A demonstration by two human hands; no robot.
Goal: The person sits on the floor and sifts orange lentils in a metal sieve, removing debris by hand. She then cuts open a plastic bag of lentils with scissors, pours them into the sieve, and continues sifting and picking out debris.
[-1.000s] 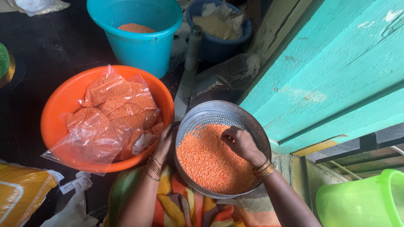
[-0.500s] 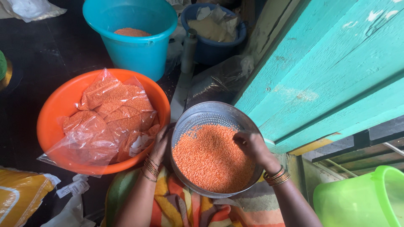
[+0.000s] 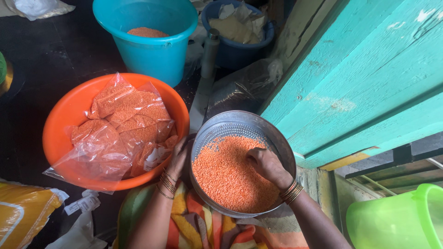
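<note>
A round metal sieve [image 3: 240, 122] rests on my lap, half filled with orange-red lentils [image 3: 226, 175]. My left hand [image 3: 177, 159] grips the sieve's left rim, bangles on the wrist. My right hand [image 3: 267, 166] lies inside the sieve on the right, fingers bent down into the lentils; whether it pinches any grains is hidden. Just left of the sieve sits an orange basin [image 3: 69, 120] holding several clear plastic bags of lentils [image 3: 122, 122].
A teal bucket [image 3: 152, 50] with lentils stands behind the basin, a dark blue bucket [image 3: 235, 50] with paper beside it. A teal wooden door [image 3: 369, 74] fills the right. A green bucket [image 3: 397, 221] is at bottom right, a yellow sack [image 3: 18, 216] at bottom left.
My right hand has slid from the sieve's right rim back toward the middle of the lentils. The left hand keeps its hold on the rim.
</note>
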